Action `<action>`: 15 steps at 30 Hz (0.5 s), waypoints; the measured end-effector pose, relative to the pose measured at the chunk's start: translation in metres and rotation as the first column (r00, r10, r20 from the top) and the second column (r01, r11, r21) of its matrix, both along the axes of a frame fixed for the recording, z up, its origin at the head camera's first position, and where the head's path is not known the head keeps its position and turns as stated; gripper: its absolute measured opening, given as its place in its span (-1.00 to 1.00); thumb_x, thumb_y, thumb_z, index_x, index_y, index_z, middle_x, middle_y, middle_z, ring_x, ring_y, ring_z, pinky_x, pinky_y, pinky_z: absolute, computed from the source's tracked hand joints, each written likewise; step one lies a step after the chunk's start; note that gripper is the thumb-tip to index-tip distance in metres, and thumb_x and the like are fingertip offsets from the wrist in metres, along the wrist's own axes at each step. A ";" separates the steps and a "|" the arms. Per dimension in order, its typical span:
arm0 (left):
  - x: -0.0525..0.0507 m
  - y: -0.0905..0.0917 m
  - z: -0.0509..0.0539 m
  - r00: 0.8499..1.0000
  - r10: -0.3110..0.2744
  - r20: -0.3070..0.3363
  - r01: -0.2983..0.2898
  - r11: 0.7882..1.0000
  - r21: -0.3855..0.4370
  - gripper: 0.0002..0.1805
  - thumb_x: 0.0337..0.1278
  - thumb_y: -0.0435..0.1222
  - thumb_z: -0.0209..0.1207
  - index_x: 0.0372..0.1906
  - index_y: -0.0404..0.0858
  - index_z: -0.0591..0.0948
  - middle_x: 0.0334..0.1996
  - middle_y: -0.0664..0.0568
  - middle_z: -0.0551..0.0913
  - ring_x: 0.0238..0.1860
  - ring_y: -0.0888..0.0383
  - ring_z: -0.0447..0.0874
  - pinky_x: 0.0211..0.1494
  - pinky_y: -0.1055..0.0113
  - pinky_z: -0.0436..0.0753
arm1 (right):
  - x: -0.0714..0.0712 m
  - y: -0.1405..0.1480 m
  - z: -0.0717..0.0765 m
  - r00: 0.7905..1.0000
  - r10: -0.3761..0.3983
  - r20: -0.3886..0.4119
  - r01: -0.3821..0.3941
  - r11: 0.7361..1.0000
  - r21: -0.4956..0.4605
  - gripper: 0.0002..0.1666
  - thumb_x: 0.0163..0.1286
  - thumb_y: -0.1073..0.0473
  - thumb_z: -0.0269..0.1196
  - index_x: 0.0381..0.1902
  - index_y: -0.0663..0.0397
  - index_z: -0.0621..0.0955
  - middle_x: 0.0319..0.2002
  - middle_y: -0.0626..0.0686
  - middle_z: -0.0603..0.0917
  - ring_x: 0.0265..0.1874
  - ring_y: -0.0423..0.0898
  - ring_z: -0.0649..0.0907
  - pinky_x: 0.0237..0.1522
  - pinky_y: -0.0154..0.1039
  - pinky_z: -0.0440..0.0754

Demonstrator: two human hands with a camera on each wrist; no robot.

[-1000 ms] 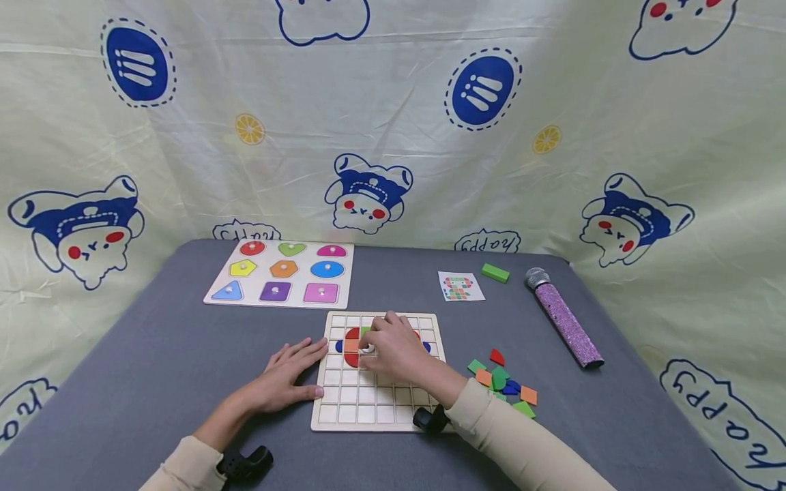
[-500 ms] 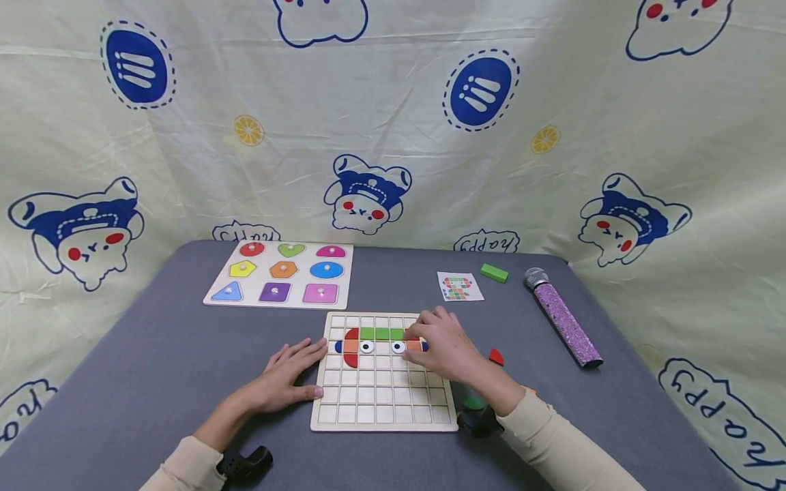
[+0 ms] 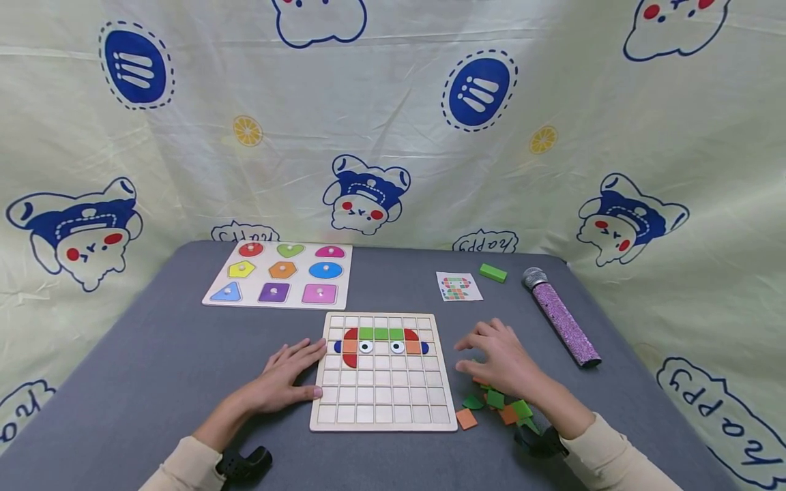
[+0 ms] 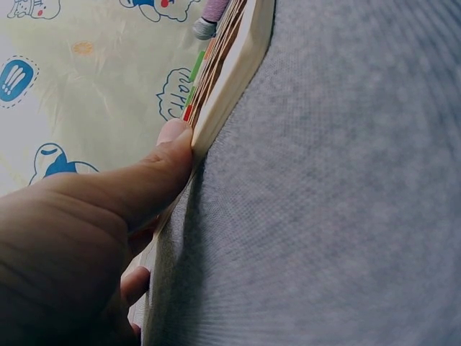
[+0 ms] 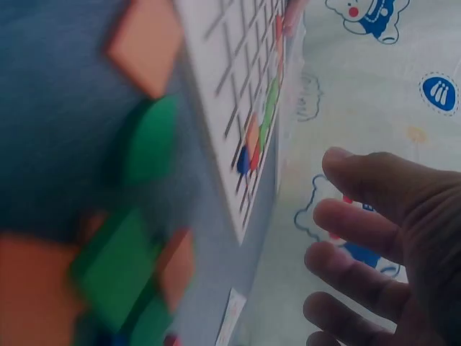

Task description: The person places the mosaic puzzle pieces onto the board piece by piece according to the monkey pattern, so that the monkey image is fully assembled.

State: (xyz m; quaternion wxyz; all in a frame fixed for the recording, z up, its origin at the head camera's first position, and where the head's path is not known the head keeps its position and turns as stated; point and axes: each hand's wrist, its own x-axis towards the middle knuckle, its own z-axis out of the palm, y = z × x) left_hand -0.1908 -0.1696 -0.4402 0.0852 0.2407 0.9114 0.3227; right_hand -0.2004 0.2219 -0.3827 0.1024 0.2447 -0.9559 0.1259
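A wooden grid board (image 3: 385, 413) lies mid-table. In its upper rows sit several green squares (image 3: 381, 334), red quarter-circles (image 3: 350, 360), orange squares (image 3: 413, 348), blue pieces (image 3: 425, 348) at both ends, and two eye pieces (image 3: 366, 346). My left hand (image 3: 279, 378) rests at the board's left edge, fingers extended; its thumb (image 4: 173, 137) touches the rim in the left wrist view. Right of the board, my right hand (image 3: 503, 354) hovers near a loose pile of green pieces (image 3: 495, 399) and orange pieces (image 3: 467, 419), holding nothing. It partly hides the pile.
A shape puzzle board (image 3: 276, 293) lies at the back left. Behind the grid board are a small pattern card (image 3: 459, 286) and a green block (image 3: 493, 273). A glittery purple microphone (image 3: 565, 320) lies on the right. A printed cloth (image 3: 393, 102) hangs behind the table.
My right hand has left the board's upper rows and moved right to the loose pieces, uncovering the orange square and red piece at the right end. My left hand stays put.
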 end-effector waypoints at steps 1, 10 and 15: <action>0.000 0.000 0.000 1.000 0.000 -0.001 0.000 1.000 0.000 -0.16 0.12 0.03 0.20 0.43 -0.23 0.20 0.46 -0.12 0.16 0.49 -0.24 -0.11 0.41 -0.31 -0.26 | 0.002 0.005 0.000 1.000 0.001 -0.003 -0.001 1.000 -0.001 -0.73 0.04 0.03 0.44 -0.26 -0.07 0.73 -0.35 -0.07 0.56 -0.31 -0.18 0.34 -0.26 -0.23 0.21; 0.000 0.000 -0.001 1.000 -0.004 -0.004 0.004 1.000 0.004 -0.16 0.12 0.03 0.20 0.43 -0.25 0.20 0.46 -0.13 0.15 0.49 -0.25 -0.11 0.40 -0.31 -0.26 | 0.018 0.039 -0.006 1.000 -0.007 0.004 0.007 1.000 0.006 -0.80 0.06 0.05 0.43 -0.31 -0.13 0.71 -0.35 -0.11 0.57 -0.26 -0.18 0.37 -0.27 -0.24 0.22; 0.000 0.000 -0.001 1.000 -0.005 -0.003 0.005 1.000 0.002 -0.16 0.12 0.04 0.19 0.43 -0.24 0.19 0.46 -0.13 0.15 0.49 -0.25 -0.12 0.40 -0.32 -0.26 | 0.028 0.060 -0.004 0.998 0.000 0.062 0.000 1.000 0.009 -0.81 0.04 0.06 0.44 -0.33 -0.22 0.70 -0.35 -0.19 0.52 -0.31 -0.27 0.29 -0.28 -0.29 0.20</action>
